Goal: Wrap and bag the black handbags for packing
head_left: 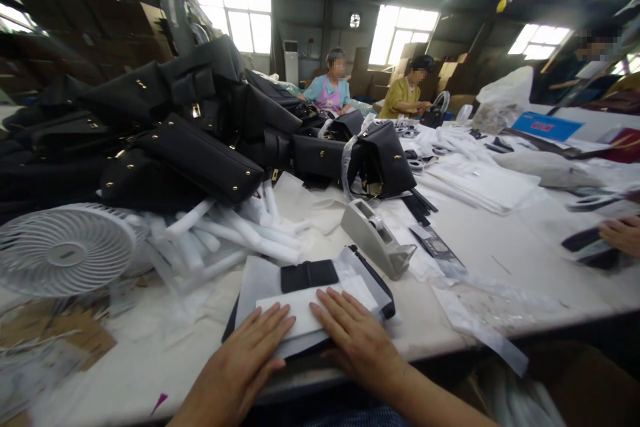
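Both hands lie flat on a folded sheet of white paper (295,307), fingers stretched out. My left hand (250,353) presses its left end, and my right hand (355,327) rests on its right part. Under the white sheet is a dark bag (387,300) lying flat, partly covered by thin grey-white wrapping paper (260,273). A black strap piece with a band round it (310,275) lies on the wrapping, just beyond my fingers. Behind the bag stands a grey tape dispenser (377,240). What lies beneath my palms is hidden.
Black handbags (200,153) are heaped at the back left. White foam tubes (235,233) lie before them, beside a white fan (70,250). Plastic wrapping (480,177) covers the right side of the table. Co-workers (330,87) sit across; another person's hand (623,233) is at far right.
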### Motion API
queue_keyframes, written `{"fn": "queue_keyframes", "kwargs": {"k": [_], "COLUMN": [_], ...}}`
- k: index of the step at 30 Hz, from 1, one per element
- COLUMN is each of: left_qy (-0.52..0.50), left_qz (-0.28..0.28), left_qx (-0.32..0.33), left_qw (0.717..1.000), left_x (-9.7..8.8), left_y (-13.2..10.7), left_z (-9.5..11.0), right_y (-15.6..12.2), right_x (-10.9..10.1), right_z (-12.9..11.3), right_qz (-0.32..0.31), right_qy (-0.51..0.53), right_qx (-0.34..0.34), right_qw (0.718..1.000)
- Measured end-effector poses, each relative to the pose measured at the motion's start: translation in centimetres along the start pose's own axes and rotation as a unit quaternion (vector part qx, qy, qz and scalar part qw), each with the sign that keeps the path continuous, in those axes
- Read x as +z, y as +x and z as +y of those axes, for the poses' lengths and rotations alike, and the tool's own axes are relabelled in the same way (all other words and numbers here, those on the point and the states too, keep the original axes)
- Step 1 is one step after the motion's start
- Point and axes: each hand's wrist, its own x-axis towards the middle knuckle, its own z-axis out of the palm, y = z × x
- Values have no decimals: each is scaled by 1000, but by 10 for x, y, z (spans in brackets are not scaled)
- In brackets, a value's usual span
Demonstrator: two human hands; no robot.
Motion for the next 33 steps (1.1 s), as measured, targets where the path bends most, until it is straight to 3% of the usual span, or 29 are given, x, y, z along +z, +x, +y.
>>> {"fn": "queue_keyframes", "kwargs": {"k": [3, 7, 14, 18, 20, 25, 29, 33], "left_qy": [-16, -27, -126, -151, -136, -86, -6, 60], "left_qz": [9, -2, -85, -105, -95, -9, 58, 35], "left_qx": [-20, 3, -19, -32, -34, -16, 38, 57], "left_qw": [1000, 1000, 988, 982, 986, 996, 998, 996], "left_x": [-2, -7, -37, -35, -24, 2, -5, -15], "left_y": [0, 3, 19, 22, 19, 4, 5, 6], "left_z": [-4, -9, -29, -34, -33, -31, -28, -18], "right_y": [0, 1, 2, 2, 3, 6, 10, 9], "right_x": [-4, -6, -13, -11, -9, -7, -9, -7], "right_z": [-1, -1, -1, -3, -3, -5, -9, -9], "right_qz": [-17, -30, -27, -18, -15, -12, 8, 19], "right_qy": [9, 18, 53, 51, 43, 27, 14, 0], "right_qx": [7, 18, 24, 33, 28, 28, 41, 31], "right_qw": [1000, 999, 998, 998, 999, 999, 999, 999]}}
